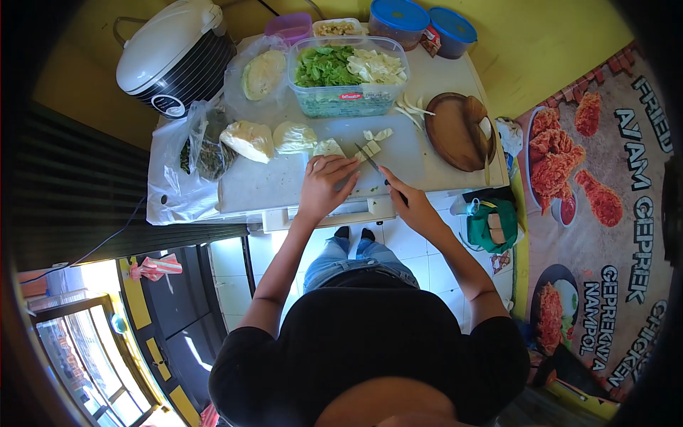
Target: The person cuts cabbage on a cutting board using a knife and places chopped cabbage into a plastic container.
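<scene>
Against the loosely spread left hand lies cabbage (right hand grips a knife).

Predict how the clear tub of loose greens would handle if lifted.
The clear tub would probably keep its shape, since its walls look straight. The loose greens, piled near its open top, might spill if tilted.

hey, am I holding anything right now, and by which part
Your right hand holds the knife by its black handle. Your left hand is at the pale cut pieces; whether it grips any can't be told.
</scene>
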`<act>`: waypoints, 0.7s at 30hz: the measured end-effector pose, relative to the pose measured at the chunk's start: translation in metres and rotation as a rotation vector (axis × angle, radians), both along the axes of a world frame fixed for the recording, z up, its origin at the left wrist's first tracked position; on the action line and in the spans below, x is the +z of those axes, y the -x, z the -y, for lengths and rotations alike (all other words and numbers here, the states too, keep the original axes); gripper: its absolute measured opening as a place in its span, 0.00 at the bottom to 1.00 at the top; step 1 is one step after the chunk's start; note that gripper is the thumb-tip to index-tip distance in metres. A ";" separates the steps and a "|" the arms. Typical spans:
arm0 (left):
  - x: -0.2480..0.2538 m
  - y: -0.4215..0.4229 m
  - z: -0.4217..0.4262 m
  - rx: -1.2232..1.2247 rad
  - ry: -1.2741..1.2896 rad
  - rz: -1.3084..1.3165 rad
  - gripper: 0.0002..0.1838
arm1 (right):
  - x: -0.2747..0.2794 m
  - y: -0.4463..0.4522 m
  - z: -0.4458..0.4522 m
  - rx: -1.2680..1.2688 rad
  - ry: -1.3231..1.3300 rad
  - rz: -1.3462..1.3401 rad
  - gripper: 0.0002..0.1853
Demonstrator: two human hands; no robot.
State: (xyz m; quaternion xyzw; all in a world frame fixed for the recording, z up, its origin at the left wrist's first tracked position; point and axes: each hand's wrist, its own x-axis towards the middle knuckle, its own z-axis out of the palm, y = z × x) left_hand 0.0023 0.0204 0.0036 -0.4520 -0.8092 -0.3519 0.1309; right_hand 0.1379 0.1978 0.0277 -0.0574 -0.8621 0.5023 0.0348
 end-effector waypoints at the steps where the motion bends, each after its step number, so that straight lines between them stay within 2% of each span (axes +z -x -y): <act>1: 0.000 0.000 0.000 0.000 0.003 -0.005 0.13 | 0.003 0.000 0.000 0.002 0.000 0.000 0.26; 3: 0.001 0.000 0.001 0.003 0.000 0.002 0.13 | 0.012 0.000 0.002 -0.033 0.040 0.169 0.26; 7: 0.004 -0.001 0.000 0.006 0.002 0.023 0.13 | 0.004 -0.002 0.006 -0.033 -0.011 0.098 0.26; 9: 0.002 0.000 0.000 0.010 -0.001 0.023 0.13 | 0.000 -0.001 0.008 -0.037 -0.132 0.042 0.28; 19: 0.003 -0.001 -0.001 0.020 -0.008 0.008 0.12 | -0.002 -0.002 0.014 -0.069 -0.139 0.062 0.29; 21: 0.003 -0.001 0.000 0.018 -0.004 0.004 0.12 | -0.001 -0.003 0.017 -0.078 -0.223 0.018 0.29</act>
